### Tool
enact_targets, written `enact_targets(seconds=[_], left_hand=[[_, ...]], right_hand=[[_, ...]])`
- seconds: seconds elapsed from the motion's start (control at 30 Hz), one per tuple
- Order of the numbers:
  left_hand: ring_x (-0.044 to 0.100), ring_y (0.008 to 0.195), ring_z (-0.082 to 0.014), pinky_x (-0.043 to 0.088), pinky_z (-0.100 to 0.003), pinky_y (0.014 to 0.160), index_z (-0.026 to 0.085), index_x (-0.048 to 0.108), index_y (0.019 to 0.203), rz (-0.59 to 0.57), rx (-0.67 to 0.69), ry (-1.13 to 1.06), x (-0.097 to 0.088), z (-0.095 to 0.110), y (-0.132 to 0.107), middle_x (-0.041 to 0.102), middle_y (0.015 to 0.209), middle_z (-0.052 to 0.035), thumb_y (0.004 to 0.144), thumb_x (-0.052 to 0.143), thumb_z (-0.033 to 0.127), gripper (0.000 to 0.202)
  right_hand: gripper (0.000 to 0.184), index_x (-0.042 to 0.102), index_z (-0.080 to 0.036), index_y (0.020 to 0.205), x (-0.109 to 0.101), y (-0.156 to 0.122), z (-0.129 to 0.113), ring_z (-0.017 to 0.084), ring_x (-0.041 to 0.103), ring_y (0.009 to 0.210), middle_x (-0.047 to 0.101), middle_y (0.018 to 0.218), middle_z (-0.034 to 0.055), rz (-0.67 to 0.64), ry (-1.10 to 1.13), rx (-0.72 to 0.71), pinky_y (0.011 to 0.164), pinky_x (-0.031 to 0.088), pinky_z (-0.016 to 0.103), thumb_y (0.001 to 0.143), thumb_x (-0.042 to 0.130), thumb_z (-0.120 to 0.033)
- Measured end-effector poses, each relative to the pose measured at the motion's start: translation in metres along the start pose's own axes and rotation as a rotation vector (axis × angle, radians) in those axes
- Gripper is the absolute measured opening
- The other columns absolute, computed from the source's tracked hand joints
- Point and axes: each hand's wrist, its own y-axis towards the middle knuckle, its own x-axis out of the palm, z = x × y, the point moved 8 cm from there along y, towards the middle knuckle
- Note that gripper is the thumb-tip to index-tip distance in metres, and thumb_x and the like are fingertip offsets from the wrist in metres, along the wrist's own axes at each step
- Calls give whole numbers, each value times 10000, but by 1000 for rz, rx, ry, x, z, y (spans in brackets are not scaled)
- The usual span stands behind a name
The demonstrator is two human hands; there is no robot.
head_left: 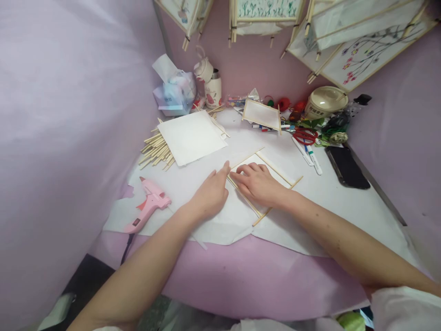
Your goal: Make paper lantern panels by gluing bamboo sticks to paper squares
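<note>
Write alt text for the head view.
A right hand lies over a stick frame, the left hand at its corner, on a white-covered table. A pink glue gun lies left, a black phone right; painted panels show above.

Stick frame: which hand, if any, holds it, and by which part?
The right hand lies over the stick frame, fingertips near its left corner; the left hand is at that corner. Whether either grips it cannot be told.
</note>
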Motion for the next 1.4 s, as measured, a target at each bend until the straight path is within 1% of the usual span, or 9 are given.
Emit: enact_targets(seconds=[0.13,0.4,0.57,0.67,0.73,0.87,1.0,1.3,1.4], left_hand=[[303,1459,-196,203,-424,1215,47,75,1527,6,23,3,0,1,-1,329,1571,-183,794,336,61,778],[281,1468,-216,217,-456,1209,99,117,1532,-27,5,29,-1,3,-1,285,1593,-166,788,349,44,780],[296,1463,-200,205,-439,1218,97,141,1526,-28,-7,43,-1,1,0,299,1591,-154,790,335,37,764],[294,1463,-202,184,-423,1226,51,139,1523,-41,-3,58,1,1,1,317,1580,-172,797,329,40,750],[292,1464,-204,177,-423,1229,39,126,1523,-45,5,65,1,1,1,328,1573,-177,804,328,45,747],[298,1462,-210,190,-440,1227,60,112,1527,-31,10,65,1,1,0,366,1555,-171,818,329,57,741],[285,1467,-216,197,-440,1228,69,115,1530,-26,12,72,2,1,0,346,1567,-166,816,338,55,747],[263,1475,-217,185,-433,1232,52,136,1528,-41,5,87,2,1,0,299,1588,-166,829,333,64,726],[258,1477,-212,185,-427,1232,49,150,1524,-41,1,89,3,1,0,298,1588,-166,821,333,55,726]], right_hand=[[388,563,-291,1317,6,3,0,282,479,1046,601,1197,93,-21,-32,-13,884,313,449,969,391,-292],[330,624,-316,1239,-9,-62,-6,283,504,1048,614,1209,88,-99,-73,-87,851,361,437,966,439,-297],[282,691,-290,1098,-18,-81,-11,273,516,1040,631,1184,80,-152,-9,-87,857,384,446,970,441,-270],[313,725,-257,876,-23,-77,-1,254,522,1033,643,1147,65,-185,107,-89,879,381,439,980,431,-286],[323,712,-240,800,-27,-67,13,244,535,1017,653,1098,63,-175,180,-62,893,372,437,976,453,-323],[206,691,-235,816,-24,-46,37,274,541,994,641,990,78,-196,155,60,869,363,443,864,633,-426],[272,638,-218,797,-9,-35,34,295,520,985,606,968,84,-268,46,108,820,367,417,711,772,-438],[377,625,-188,876,0,-27,27,309,497,998,582,1021,111,-346,-148,122,783,337,390,660,795,-445],[395,596,-197,913,-4,-24,29,289,494,1001,566,1041,95,-279,-92,127,789,339,377,692,771,-472]])
